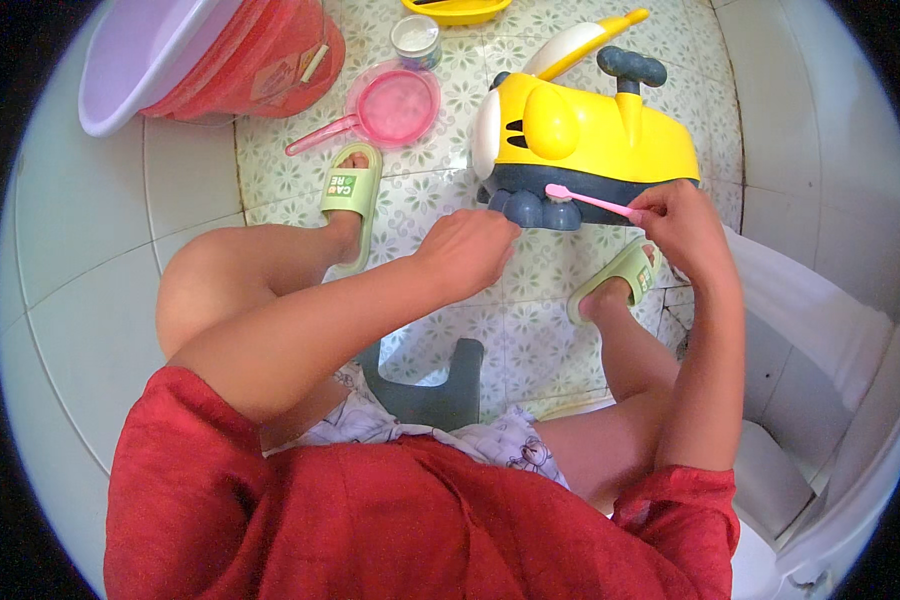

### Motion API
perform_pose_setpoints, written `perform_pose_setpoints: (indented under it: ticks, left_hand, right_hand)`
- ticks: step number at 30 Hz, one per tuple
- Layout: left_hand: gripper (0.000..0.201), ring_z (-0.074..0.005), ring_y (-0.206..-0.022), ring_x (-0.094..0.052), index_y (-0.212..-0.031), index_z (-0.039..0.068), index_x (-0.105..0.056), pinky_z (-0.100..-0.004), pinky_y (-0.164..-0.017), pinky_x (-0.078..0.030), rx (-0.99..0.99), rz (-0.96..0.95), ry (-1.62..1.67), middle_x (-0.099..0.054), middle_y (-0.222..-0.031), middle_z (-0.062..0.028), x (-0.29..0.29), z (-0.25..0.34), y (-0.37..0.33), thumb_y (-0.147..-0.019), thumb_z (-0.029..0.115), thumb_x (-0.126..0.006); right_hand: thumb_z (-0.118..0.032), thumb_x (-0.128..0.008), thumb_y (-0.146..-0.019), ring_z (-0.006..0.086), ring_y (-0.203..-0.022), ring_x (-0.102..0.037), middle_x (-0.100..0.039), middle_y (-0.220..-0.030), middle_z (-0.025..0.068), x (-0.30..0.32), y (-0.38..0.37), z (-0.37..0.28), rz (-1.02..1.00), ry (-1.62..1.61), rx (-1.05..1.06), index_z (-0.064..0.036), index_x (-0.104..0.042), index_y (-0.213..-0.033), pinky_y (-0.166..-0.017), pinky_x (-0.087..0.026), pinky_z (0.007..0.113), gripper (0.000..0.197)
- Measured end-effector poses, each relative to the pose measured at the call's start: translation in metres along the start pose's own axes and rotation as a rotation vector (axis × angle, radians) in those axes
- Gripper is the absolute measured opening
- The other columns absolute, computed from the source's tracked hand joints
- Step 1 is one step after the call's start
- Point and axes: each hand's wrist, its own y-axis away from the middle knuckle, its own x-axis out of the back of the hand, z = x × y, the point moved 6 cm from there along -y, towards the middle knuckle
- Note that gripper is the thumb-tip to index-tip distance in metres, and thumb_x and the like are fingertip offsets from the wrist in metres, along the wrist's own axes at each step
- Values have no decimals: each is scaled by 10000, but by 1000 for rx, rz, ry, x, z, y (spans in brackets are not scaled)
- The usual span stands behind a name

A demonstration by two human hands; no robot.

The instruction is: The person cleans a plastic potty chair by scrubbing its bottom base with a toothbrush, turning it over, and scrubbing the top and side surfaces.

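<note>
Holding pink brush [596, 203] near yellow toy [620, 130]

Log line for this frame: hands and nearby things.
right hand: holds pink toothbrush | left hand: curled, contents unclear | ahead: yellow ride-on toy, toothbrush contact unclear | floor: pink dipper

Pink brush [598, 203], yellow-and-grey ride-on toy [620, 125], green-flowered white floor [535, 350]
</note>
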Motion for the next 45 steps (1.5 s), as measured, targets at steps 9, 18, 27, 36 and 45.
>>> perform_pose_setpoints:
  ticks: [9,18,27,36,45]
  left_hand:
    - [112,-369,-832,-609,-816,21,-599,-488,-688,-496,-12,67,-144,-623,-826,-184,3,4,-1,-706,41,-595]
    - [187,-344,-883,-583,-881,5,-561,-453,-712,-500,-36,268,-215,-586,-913,-161,5,14,12,-695,3,-576]
    - [241,-337,-865,-555,-917,-9,-510,-433,-700,-501,-13,297,-262,-533,-930,-160,7,13,18,-683,1,-570]
    - [204,-354,-877,-562,-928,14,-525,-441,-730,-488,-14,304,-216,-543,-939,-162,5,0,13,-746,77,-593]
    - [293,-337,-782,-602,-792,21,-617,-434,-684,-464,239,344,135,-618,-828,-162,7,-29,-9,-828,309,-653]
  right_hand:
    - [-151,-704,-752,313,-729,-659,-670,-764,168,-8,4,-3,69,-46,-21,-78,-731,-845,-682,-499,383,122]
    - [-169,-693,-765,300,-732,-664,-678,-780,156,-21,17,-5,162,-59,41,-68,-724,-875,-694,-504,372,153]
    - [-128,-695,-735,294,-692,-656,-675,-756,160,-15,26,-22,66,-98,22,-63,-729,-852,-672,-505,359,138]
    - [-142,-685,-748,294,-719,-659,-664,-769,176,-23,20,-3,107,-57,77,-62,-722,-859,-674,-500,375,141]
    - [-183,-673,-774,354,-776,-642,-659,-813,171,-38,21,-1,226,-3,153,-130,-724,-900,-700,-506,412,146]
